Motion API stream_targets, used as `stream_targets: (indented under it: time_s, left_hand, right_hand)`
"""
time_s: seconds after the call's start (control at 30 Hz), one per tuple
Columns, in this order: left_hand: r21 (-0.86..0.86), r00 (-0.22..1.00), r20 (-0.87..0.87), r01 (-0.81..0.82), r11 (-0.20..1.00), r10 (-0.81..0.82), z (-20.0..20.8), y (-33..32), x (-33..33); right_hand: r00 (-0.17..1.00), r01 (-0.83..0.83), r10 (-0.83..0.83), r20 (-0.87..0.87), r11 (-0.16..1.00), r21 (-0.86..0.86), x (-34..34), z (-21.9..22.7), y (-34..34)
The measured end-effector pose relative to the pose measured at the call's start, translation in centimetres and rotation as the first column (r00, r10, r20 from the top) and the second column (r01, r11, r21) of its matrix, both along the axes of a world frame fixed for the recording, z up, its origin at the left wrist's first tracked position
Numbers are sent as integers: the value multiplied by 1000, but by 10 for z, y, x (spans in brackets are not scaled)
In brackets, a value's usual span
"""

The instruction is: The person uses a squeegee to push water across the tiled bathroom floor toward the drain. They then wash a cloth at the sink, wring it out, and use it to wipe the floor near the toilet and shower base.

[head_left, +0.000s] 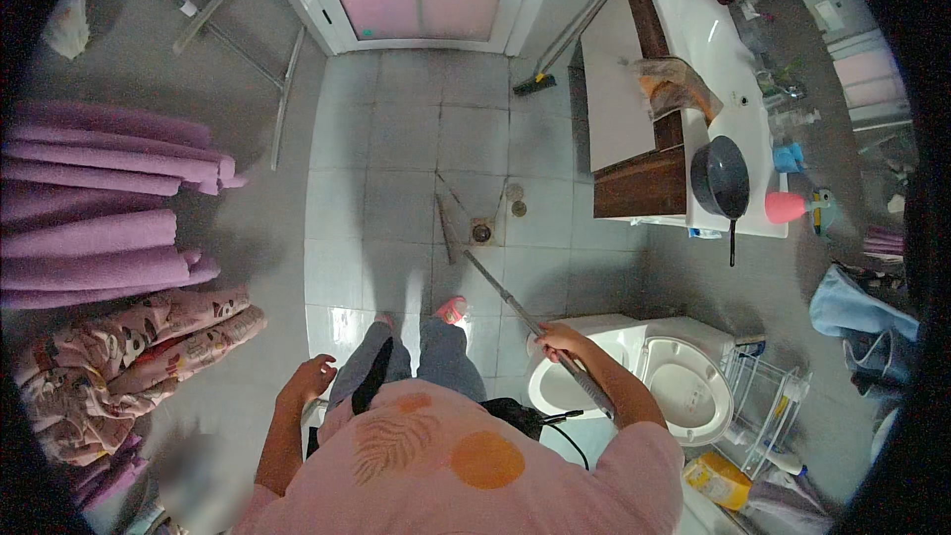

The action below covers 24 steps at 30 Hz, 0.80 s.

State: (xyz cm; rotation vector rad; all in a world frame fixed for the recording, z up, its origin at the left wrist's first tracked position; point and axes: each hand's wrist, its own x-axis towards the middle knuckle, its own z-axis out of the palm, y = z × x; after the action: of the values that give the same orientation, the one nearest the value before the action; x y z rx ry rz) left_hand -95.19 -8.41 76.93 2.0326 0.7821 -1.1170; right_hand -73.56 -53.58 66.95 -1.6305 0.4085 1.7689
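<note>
A long grey pole [505, 295] is being held aslant over the floor [401, 149], its far end being directed toward the drain [481, 232]. It is being judged light and stiff, perhaps slippery if wet, and best gripped round the shaft. There it is being clasped by the right hand [561, 340], fingers closed. The left hand [313, 378] is being held out, empty, fingers loosely curled.

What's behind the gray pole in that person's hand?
Behind the gray pole, floor tiles show near its far end and the white toilet near the right hand gripping it. Whatever is directly behind the pole and hand is covered.
</note>
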Motion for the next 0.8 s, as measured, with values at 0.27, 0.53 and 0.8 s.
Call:
stream_targets:
  time_s: [0.27,0.53,0.8]
  left_hand:
    - [18,999,9,52,998,-52,-17,46,39]
    - [-29,880,163,456,890,-446,-37,110,156]
    - [107,813,304,490,865,-497,-31,171,279]
  right_hand:
    - [958,233,-220,181,971,-50,0,45,16]
    - [741,594,-632,225,774,217,62,-36,170]
    - [286,932,-934,-214,220,288,24,-46,214]
